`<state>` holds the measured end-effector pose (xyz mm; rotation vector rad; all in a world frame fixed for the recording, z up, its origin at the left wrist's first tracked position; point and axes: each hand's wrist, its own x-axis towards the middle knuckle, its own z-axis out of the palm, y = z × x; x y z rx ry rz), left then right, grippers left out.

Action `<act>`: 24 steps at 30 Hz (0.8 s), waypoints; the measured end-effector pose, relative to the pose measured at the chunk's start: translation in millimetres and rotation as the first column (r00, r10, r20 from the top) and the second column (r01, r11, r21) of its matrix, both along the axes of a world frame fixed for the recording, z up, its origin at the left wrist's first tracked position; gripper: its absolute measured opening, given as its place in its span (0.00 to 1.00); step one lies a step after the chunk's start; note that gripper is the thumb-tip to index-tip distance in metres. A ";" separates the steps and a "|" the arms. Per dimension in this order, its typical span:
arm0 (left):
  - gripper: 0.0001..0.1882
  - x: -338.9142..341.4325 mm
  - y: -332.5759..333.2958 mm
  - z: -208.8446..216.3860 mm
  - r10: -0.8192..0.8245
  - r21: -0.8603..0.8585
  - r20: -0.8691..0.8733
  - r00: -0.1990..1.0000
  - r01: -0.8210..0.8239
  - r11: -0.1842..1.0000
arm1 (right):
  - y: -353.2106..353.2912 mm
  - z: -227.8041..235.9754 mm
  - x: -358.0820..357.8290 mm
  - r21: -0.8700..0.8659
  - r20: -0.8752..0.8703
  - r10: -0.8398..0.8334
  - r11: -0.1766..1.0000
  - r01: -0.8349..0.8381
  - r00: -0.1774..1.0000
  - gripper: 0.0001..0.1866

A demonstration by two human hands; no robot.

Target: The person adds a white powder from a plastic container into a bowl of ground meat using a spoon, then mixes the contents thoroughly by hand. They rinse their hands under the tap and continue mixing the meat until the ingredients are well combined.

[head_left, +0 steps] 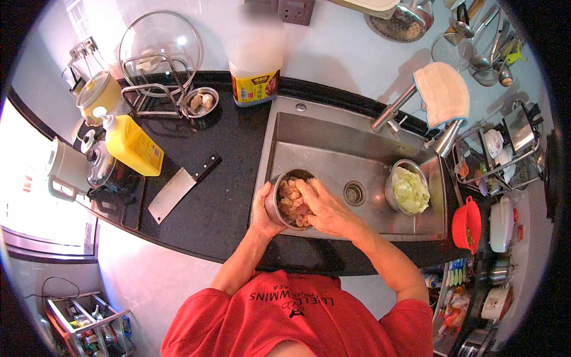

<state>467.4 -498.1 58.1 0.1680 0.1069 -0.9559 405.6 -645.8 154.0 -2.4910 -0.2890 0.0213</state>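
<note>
My left hand (264,212) is wrapped round the side of a round metal bowl (274,205), holding it tilted above the near left edge of the sink. Inside lie chunks of pinkish raw meat (290,200). My right hand (329,213) reaches into the bowl from the right, its fingers curled into the meat with the tips hidden. In the right of the sink stands another metal bowl (391,191), full of pale green cabbage pieces (410,190). A cleaver (172,195) with a black handle lies on the counter to the left.
The steel sink (321,152) has a faucet (392,110) at its far side, with a cloth (441,94) hung over it. A yellow pump bottle (134,146), a large jug (256,83) and a small bowl (201,102) stand on the black counter. A red basket (467,225) sits at the right.
</note>
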 end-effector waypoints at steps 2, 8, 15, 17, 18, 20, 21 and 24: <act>0.33 -0.7 -2.9 -1.0 0.026 0.074 0.011 1.000 -0.026 0.997 | 2.5 -6.8 -0.4 -0.070 -0.038 -0.017 0.997 0.015 0.999 0.27; 0.32 1.0 -11.6 3.2 0.010 0.006 0.010 1.000 -0.010 1.000 | 12.7 -29.4 10.3 -0.112 0.178 -0.116 0.984 0.137 0.977 0.14; 0.28 0.4 -8.2 12.2 0.047 -0.128 0.044 0.998 -0.041 0.991 | 9.3 -5.7 24.1 -0.195 0.162 -0.325 0.915 0.353 0.932 0.23; 0.27 0.4 -7.7 5.6 0.043 -0.131 0.044 0.998 -0.037 0.991 | 6.7 4.0 21.1 -0.101 0.049 -0.257 0.960 0.261 0.965 0.31; 0.27 1.1 -7.4 2.4 0.042 -0.156 0.030 0.999 -0.037 0.987 | 4.0 5.6 18.1 -0.029 0.080 -0.178 0.983 0.181 0.981 0.34; 0.33 1.1 -9.3 6.7 0.045 -0.033 -0.018 0.999 -0.046 0.998 | 4.0 4.5 14.1 -0.008 0.092 -0.082 0.996 0.084 0.992 0.37; 0.33 -0.2 -10.2 6.7 0.031 -0.012 -0.028 0.999 -0.031 0.999 | 6.5 3.1 11.5 -0.057 0.066 -0.065 0.996 0.069 0.996 0.38; 0.34 -7.4 -11.3 11.9 0.002 0.082 -0.008 1.000 -0.001 0.997 | 5.3 -15.1 10.9 -0.191 -0.040 -0.058 0.980 0.049 0.998 0.38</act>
